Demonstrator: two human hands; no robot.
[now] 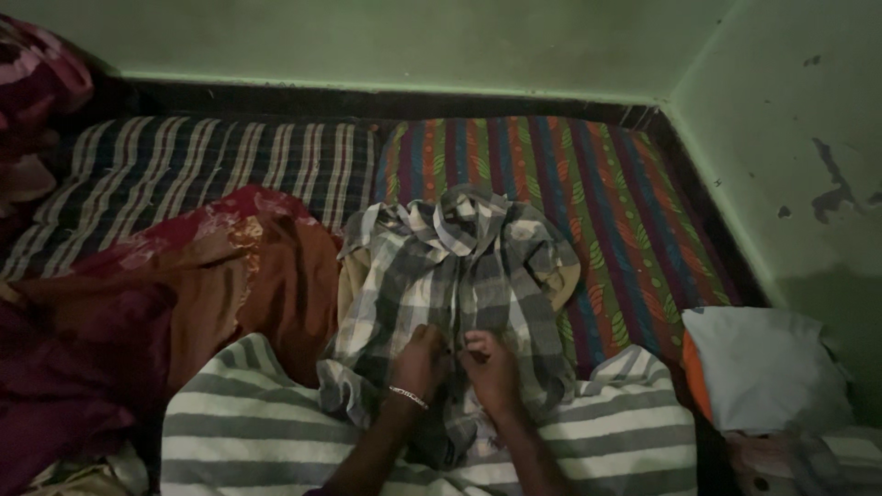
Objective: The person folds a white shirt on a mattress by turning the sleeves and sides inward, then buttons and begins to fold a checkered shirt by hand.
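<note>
Dim room, bed against green walls. Plaid shirt (459, 276), grey and cream check, lies front-up, collar away from the person, on a grey-and-white striped blanket (248, 422). Left hand (421, 360) and right hand (490, 366) meet at the placket, fingers pinched shut on the soft, creased cloth. Risk: the low light could hide a misaligned button; tugging may bunch the thin fabric. Rumpled orange-maroon cloth (230, 266) lies just beside; pale pillow (763, 367) to the right.
</note>
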